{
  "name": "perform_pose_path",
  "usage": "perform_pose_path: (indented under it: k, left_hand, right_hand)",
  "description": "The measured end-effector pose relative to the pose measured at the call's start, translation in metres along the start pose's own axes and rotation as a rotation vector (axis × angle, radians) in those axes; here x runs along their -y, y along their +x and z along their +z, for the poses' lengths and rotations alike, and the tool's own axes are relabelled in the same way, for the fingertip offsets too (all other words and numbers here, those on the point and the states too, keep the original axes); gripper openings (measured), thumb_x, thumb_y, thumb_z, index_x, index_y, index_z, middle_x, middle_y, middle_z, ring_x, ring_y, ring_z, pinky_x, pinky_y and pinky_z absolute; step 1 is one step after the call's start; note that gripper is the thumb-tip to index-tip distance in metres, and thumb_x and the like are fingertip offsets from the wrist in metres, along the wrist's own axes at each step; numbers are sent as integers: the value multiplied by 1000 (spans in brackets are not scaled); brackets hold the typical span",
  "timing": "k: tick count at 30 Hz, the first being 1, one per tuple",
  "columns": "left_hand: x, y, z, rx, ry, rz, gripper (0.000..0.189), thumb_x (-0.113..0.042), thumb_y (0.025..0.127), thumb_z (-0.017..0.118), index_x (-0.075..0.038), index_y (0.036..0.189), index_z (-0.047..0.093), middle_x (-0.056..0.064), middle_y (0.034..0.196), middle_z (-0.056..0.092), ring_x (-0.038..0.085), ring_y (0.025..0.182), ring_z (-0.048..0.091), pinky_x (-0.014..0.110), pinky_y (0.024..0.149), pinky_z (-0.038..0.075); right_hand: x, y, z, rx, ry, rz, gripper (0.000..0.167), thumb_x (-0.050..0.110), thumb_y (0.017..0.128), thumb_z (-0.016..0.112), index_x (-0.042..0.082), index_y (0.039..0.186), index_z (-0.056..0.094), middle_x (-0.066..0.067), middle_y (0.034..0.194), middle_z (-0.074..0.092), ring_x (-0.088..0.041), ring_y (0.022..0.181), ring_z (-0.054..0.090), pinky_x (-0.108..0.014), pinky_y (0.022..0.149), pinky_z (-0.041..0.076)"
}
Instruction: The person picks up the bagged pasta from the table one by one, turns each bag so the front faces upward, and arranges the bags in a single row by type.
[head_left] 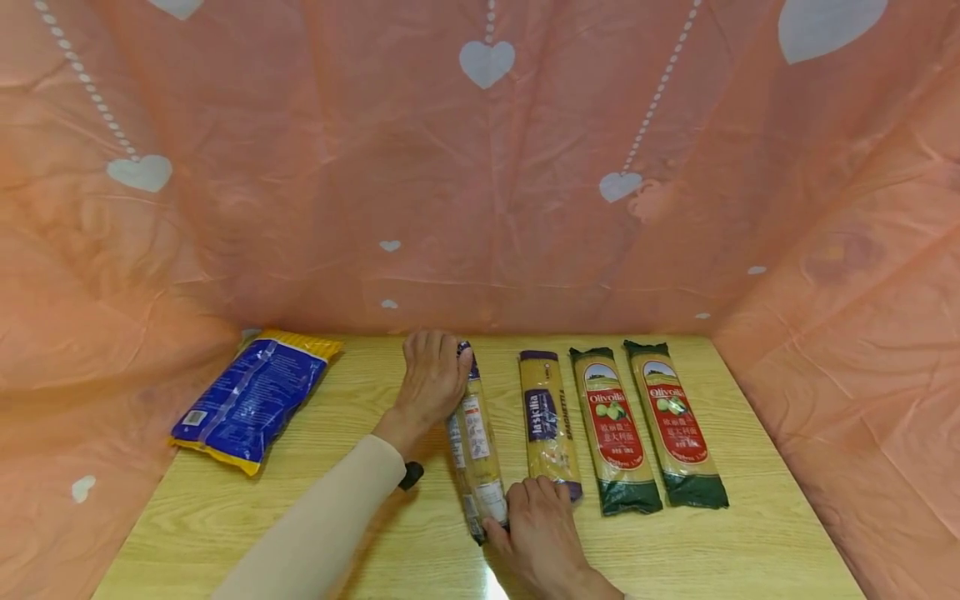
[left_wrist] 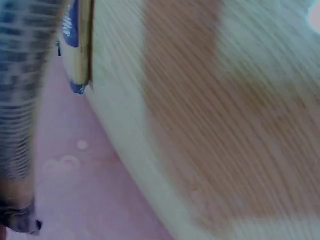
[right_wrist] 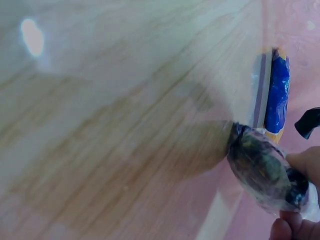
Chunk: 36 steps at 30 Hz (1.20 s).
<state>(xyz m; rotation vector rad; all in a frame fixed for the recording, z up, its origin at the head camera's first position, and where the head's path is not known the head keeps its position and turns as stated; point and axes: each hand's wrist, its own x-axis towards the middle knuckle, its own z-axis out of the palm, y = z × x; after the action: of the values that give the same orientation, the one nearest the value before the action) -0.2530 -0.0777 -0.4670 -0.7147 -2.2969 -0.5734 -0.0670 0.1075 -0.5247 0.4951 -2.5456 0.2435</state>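
Note:
A clear pack of spaghetti with white printed labels stands in the middle of the table, between both hands. My left hand grips its far end, thumb along the dark blue tip. At the near end, my right hand pinches the pack between thumb and fingers. In the right wrist view the crumpled dark end of the pack shows between the fingertips. The left wrist view catches the printed side of the pack up close. Just right of it lies a purple-labelled spaghetti pack, close by my right knuckles.
Two green-ended spaghetti packs with red labels, the inner one and the outer one, lie at the right. A blue and yellow bag lies at the far left. A pink heart-patterned sheet rises behind the wooden table.

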Motion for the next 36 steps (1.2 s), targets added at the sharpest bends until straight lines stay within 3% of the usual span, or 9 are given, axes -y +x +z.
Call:
perform_pose_path:
  k: [6, 11, 17, 24, 30, 33, 36]
  left_hand:
    - [-6, 2, -9, 27, 84, -51, 23, -18, 111, 49, -2, 95, 51, 17, 95, 47, 37, 94, 39, 64, 99, 31]
    - [-16, 9, -16, 122, 143, -124, 27, -22, 113, 45, -2, 99, 56, 17, 97, 50, 39, 98, 42, 65, 102, 32]
    - [-26, 17, -21, 211, 131, -216, 36, -33, 114, 43, -1, 108, 58, 17, 101, 54, 41, 104, 44, 64, 104, 30]
    - [-29, 24, -23, 214, 237, -229, 51, -50, 111, 44, -1, 103, 58, 20, 99, 56, 42, 97, 48, 59, 91, 34]
    - [-29, 23, -26, 291, 312, -300, 55, -55, 109, 48, -1, 103, 59, 20, 97, 62, 48, 100, 56, 65, 97, 36]
    - [-28, 21, -27, 299, 321, -292, 49, -48, 109, 51, 0, 104, 57, 20, 95, 63, 48, 99, 59, 65, 98, 36]
    - [-27, 20, -26, 241, 329, -229, 39, -36, 108, 56, 2, 103, 58, 20, 90, 63, 46, 93, 60, 62, 92, 40]
  right_hand:
    - [-4, 6, 3, -107, -36, -70, 47, 42, 74, 88, 15, 76, 49, 3, 71, 45, -16, 68, 44, -32, 68, 31]
    - [-8, 9, 6, -139, -68, -118, 43, 42, 75, 83, 14, 78, 51, 2, 72, 45, -18, 69, 44, -34, 68, 33]
    - [-9, 14, 10, -183, -156, -179, 36, 39, 79, 70, 13, 75, 46, -1, 71, 42, -22, 69, 42, -37, 67, 34]
    - [-5, 22, 15, -235, -218, -176, 28, 32, 79, 61, 11, 73, 43, -3, 70, 40, -24, 66, 40, -37, 63, 33]
    - [-3, 24, 17, -240, -221, -172, 27, 31, 79, 60, 12, 72, 42, -2, 68, 38, -23, 65, 38, -36, 63, 33]
    - [-2, 25, 17, -245, -221, -177, 26, 30, 78, 62, 13, 71, 43, -1, 68, 39, -23, 65, 39, -36, 63, 33]
    - [0, 26, 18, -260, -226, -184, 26, 28, 77, 62, 13, 70, 42, -1, 68, 39, -23, 65, 40, -36, 63, 33]
